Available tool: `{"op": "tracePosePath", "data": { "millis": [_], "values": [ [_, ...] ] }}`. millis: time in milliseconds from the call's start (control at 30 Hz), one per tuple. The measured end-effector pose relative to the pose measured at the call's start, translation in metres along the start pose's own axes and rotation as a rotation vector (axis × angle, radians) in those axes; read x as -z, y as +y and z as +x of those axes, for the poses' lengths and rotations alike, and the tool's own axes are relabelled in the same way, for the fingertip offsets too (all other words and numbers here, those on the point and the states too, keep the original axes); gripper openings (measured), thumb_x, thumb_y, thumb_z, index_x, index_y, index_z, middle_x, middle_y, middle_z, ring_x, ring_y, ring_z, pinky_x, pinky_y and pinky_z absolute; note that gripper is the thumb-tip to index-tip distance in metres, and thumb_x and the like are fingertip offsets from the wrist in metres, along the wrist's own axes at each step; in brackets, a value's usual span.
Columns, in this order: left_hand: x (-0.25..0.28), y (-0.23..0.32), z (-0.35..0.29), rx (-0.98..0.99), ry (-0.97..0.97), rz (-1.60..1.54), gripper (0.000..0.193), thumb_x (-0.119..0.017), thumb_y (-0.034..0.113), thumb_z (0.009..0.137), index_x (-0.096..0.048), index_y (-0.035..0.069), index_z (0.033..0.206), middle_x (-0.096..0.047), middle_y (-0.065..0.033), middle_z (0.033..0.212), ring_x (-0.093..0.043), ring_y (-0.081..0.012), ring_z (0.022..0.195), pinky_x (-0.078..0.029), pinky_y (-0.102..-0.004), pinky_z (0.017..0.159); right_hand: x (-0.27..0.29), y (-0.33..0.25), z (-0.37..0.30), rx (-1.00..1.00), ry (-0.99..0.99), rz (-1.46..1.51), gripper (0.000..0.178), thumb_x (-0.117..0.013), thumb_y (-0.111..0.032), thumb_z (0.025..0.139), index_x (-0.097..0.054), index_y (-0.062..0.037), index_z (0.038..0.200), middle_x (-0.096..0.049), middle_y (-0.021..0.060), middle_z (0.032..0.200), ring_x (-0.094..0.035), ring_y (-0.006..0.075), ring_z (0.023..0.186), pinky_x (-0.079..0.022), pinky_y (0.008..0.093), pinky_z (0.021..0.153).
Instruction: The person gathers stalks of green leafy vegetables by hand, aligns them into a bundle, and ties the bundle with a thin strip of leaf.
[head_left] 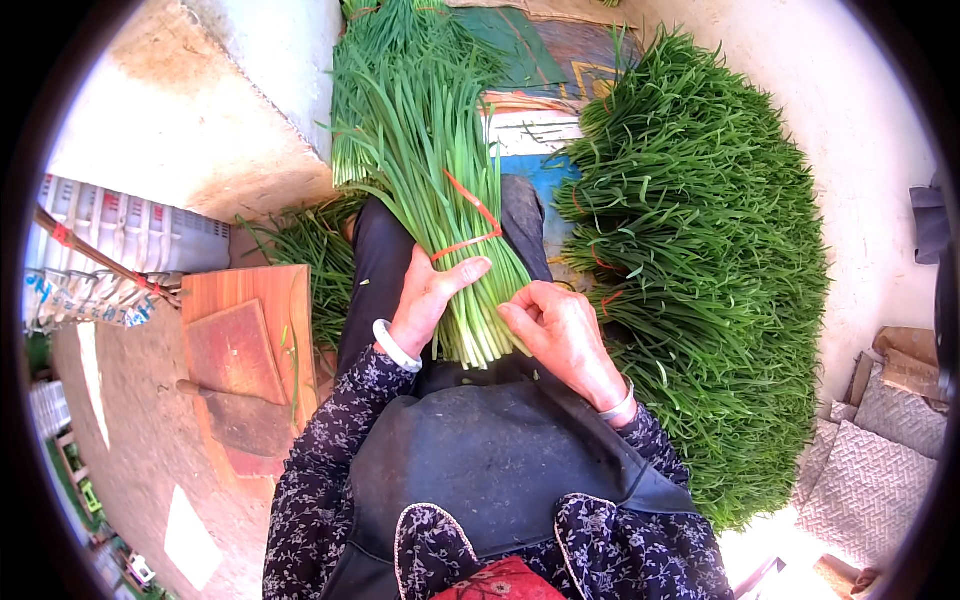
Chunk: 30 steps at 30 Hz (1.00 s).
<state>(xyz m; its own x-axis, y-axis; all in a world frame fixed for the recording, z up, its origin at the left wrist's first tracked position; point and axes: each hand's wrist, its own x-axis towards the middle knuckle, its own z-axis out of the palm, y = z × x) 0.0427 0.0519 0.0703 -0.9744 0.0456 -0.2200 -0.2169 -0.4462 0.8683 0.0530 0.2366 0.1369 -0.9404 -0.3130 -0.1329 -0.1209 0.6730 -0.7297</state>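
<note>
A bundle of garlic chives point(478, 318) lies across my lap, its pale cut ends toward me and its green leaves pointing away. An orange-red tie point(473, 198) runs slantwise round the stalks and bends at the right side. My left hand point(424, 300) grips the bundle from the left just below the tie, thumb laid over the top. At the lower right edge of the stalks, my right hand point(568, 335) is closed, with curled fingers and thumb pinching the outer stalks. The underside of the bundle is hidden.
A big heap of tied chives point(700, 270) stands along the right wall. More chive bundles point(400, 40) lie beyond my knees, and loose chives point(320, 250) by my left leg. A wooden board point(295, 340) with a broad-bladed knife point(240, 415) is at left. Folded woven sacks point(865, 480) lie lower right.
</note>
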Motion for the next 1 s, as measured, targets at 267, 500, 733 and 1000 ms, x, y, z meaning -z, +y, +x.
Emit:
{"op": "tracePosePath", "data": {
  "millis": [267,500,733,1000],
  "values": [
    [0.005,0.004,0.001,0.045,-0.074,-0.041,0.061,-0.071,0.011,0.084,-0.041,-0.001,0.136,-0.058,-0.0097,0.123,-0.058,-0.0194,0.11,-0.048,-0.033,0.095,0.001,-0.007,-0.01,0.003,-0.018,-0.053,0.02,-0.065,-0.023,0.089,-0.066,-0.0043,0.085,-0.067,0.0179,0.073,-0.066,0.0379,0.071,-0.051,0.0473,0.063],
    [0.013,-0.002,-0.001,0.055,-0.107,-0.106,0.065,-0.068,0.01,0.085,-0.036,0.001,0.141,-0.056,-0.0102,0.126,-0.056,-0.0197,0.114,-0.047,-0.0339,0.099,-0.005,-0.018,-0.008,-0.072,-0.15,0.035,0.021,-0.068,-0.024,0.088,-0.066,-0.0035,0.084,-0.065,0.0158,0.068,-0.066,0.0342,0.066,-0.051,0.0433,0.061],
    [0.022,-0.002,0.0,0.064,-0.177,-0.125,0.069,-0.068,0.011,0.086,-0.032,0.001,0.144,-0.055,-0.0103,0.128,-0.056,-0.0198,0.115,-0.046,-0.0343,0.1,-0.006,-0.005,0.001,-0.312,-0.333,0.54,0.017,-0.069,-0.018,0.091,-0.064,-0.002,0.087,-0.062,-0.0015,0.069,-0.053,0.0046,0.059,-0.043,0.0224,0.052],
    [0.02,-0.001,-0.002,0.074,-0.177,-0.152,0.066,-0.066,0.016,0.085,-0.037,0.001,0.143,-0.056,-0.0118,0.131,-0.054,-0.0215,0.12,-0.043,-0.0361,0.104,-0.005,0.004,0.003,-0.329,-0.387,0.64,0.016,-0.065,-0.017,0.094,-0.062,-0.004,0.086,-0.058,-0.0026,0.068,-0.052,0.0043,0.055,-0.043,0.0214,0.05]
  ]
}}
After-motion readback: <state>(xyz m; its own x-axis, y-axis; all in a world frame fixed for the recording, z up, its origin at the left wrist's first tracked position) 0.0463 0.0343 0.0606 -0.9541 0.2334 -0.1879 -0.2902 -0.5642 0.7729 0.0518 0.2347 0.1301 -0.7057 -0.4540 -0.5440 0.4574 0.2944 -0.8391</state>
